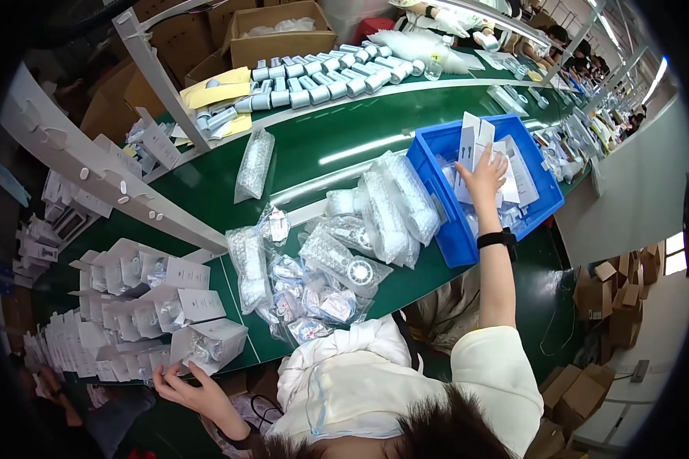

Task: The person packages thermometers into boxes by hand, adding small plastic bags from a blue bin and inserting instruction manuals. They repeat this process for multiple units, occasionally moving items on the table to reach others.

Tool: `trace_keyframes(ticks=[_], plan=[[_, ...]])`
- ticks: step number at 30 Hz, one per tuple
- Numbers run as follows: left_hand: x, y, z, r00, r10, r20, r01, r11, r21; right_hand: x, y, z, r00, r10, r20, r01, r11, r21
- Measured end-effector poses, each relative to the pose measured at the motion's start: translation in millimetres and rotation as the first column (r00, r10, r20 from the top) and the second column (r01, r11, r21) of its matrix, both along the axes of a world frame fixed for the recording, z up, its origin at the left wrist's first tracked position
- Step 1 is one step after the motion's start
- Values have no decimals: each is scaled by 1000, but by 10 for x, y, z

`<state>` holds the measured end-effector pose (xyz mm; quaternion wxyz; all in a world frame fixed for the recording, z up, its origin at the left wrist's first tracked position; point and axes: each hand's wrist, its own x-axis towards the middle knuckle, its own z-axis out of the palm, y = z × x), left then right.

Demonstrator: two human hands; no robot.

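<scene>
My right hand (483,180) reaches into a blue plastic bin (467,252). Its fingers are spread against white cartons (471,138) standing in there; no closed grip shows. At the lower left, my left hand (190,392) is open, fingers apart, by the lower edge of an open white box (228,349). Clear-wrapped contents show inside that box. Rows of similar open white boxes (134,268) stand beyond it. Between my hands lie bubble-wrapped packs (386,218) and a heap of clear bags (329,303) holding small parts.
A green worktable (306,172) runs across, with a white frame post (92,164) at left. Grey cylindrical parts (314,83) line the far shelf beside a cardboard box (283,46). One bubble-wrapped pack (254,164) lies apart. Cartons (578,398) stand on the floor at right. Other people work farther along.
</scene>
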<state>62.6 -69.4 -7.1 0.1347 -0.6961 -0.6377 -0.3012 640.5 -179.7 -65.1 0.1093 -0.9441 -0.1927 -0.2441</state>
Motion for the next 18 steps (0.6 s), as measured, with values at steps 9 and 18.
trace_keyframes(ticks=[9, 18], plan=[[1290, 12, 163, 679, -478, 558, 613, 787, -72, 555, -224, -408, 958, 4, -286, -12, 1000, -26], [1773, 246, 72, 49, -377, 925, 807, 560, 186, -2422, 769, 696, 218, 974, 52, -961, 205, 186]])
